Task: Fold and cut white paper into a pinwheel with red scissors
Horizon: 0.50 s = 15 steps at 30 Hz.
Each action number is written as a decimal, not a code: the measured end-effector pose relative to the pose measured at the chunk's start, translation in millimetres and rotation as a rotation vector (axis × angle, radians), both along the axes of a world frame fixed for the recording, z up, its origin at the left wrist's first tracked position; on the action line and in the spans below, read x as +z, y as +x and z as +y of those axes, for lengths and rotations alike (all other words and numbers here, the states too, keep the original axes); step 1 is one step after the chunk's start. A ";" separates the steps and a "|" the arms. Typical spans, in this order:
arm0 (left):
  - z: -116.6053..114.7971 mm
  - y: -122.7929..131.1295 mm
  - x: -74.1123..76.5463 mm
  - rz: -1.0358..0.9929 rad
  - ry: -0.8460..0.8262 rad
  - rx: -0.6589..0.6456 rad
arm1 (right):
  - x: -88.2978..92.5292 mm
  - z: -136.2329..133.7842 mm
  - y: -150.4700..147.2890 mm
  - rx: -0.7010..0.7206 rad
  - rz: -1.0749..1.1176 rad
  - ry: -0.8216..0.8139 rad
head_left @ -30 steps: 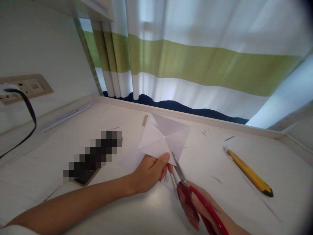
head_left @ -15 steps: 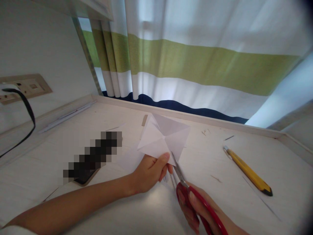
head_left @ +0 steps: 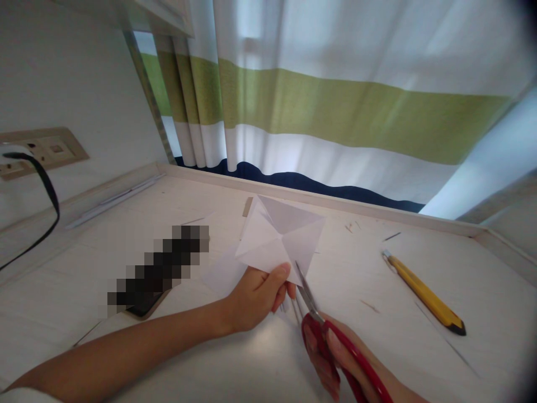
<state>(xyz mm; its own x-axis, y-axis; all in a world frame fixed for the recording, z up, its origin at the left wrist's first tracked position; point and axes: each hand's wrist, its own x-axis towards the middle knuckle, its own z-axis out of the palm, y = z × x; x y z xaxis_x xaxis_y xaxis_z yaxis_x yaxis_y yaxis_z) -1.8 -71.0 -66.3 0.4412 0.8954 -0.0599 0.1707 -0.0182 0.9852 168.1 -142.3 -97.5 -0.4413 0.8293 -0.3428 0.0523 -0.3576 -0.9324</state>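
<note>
My left hand (head_left: 255,296) pinches the lower edge of a folded white paper (head_left: 279,238) with crease lines, held up above the white desk (head_left: 377,291). My right hand (head_left: 339,364) grips red-handled scissors (head_left: 331,341) at the bottom of the view. The scissor blades point up and left, with their tips at the paper's lower edge, right beside my left thumb.
A yellow utility knife (head_left: 423,294) lies on the desk to the right. A pixelated dark object (head_left: 155,271) lies to the left. A wall socket with a black cable (head_left: 42,179) sits at far left. A striped curtain (head_left: 335,112) hangs behind the desk's raised rim.
Almost nothing has moved; the scissors and the paper have shifted only very slightly.
</note>
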 end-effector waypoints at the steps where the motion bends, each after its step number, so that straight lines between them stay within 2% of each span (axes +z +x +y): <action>1: 0.1 0.1 -0.1 0.002 0.000 -0.001 | -1.7 0.2 0.3 0.000 0.002 -0.007; 15: 1.2 -0.9 -1.8 0.010 0.017 -0.008 | -3.3 0.0 -6.4 0.007 0.096 -0.010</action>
